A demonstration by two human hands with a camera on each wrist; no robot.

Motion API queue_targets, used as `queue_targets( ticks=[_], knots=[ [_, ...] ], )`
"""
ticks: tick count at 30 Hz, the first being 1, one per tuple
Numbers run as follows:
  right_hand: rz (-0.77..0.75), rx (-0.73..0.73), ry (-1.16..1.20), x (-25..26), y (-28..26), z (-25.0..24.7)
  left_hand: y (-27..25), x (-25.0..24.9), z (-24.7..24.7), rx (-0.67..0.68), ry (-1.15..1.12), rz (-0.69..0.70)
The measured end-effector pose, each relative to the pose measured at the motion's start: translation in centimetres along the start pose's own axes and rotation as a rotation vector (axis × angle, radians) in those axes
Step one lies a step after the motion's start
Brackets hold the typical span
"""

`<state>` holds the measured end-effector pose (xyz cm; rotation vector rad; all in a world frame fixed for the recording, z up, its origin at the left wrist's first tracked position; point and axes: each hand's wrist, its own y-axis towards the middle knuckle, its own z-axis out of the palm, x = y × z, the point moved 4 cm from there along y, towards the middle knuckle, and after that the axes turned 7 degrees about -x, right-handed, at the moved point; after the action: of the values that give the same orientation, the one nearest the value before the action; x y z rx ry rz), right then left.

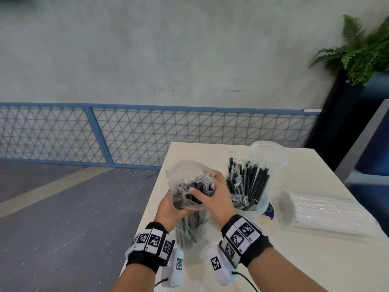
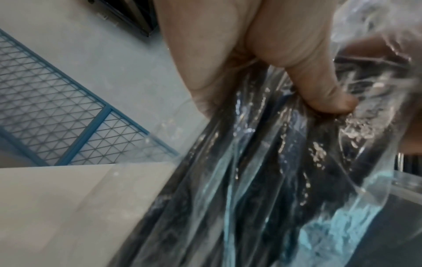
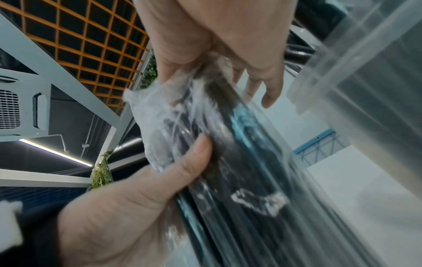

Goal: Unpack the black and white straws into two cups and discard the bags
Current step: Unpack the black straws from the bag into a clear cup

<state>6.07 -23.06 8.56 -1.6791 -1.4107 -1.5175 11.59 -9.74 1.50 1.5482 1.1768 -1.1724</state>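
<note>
A clear plastic bag (image 1: pixel 183 186) of black straws (image 1: pixel 189 224) stands upright at the table's near left. My left hand (image 1: pixel 170 209) grips the bag (image 2: pixel 285 171) from the left. My right hand (image 1: pixel 212 192) reaches into the bag's open top and grips a bundle of black straws (image 3: pixel 228 144) between thumb and fingers. To the right a clear cup (image 1: pixel 250 205) holds several black straws (image 1: pixel 248 182). A second, empty clear cup (image 1: pixel 268 151) stands behind it. A sealed bag of white straws (image 1: pixel 328 213) lies flat at the right.
The cream table (image 1: pixel 189 150) ends close on the left, with grey floor (image 1: pixel 63 207) beyond. A blue mesh fence (image 1: pixel 147 133) runs behind. A dark planter with a fern (image 1: pixel 362 51) stands at the back right. A purple-green sticker (image 1: pixel 268 211) shows by the cup.
</note>
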Motion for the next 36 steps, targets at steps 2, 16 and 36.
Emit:
queue_targets(
  ticks=[2,16,36],
  knots=[
    [-0.070,-0.032,0.030,1.2,0.2,-0.4,0.2,0.0,0.0,-0.018,0.040,0.014],
    [-0.106,-0.130,0.361,4.5,0.8,-3.2,-0.2,-0.6,0.0,-0.060,0.057,-0.031],
    [0.164,-0.498,0.626,3.2,1.7,-5.2,0.1,0.2,-0.3,-0.074,0.086,-0.087]
  ],
)
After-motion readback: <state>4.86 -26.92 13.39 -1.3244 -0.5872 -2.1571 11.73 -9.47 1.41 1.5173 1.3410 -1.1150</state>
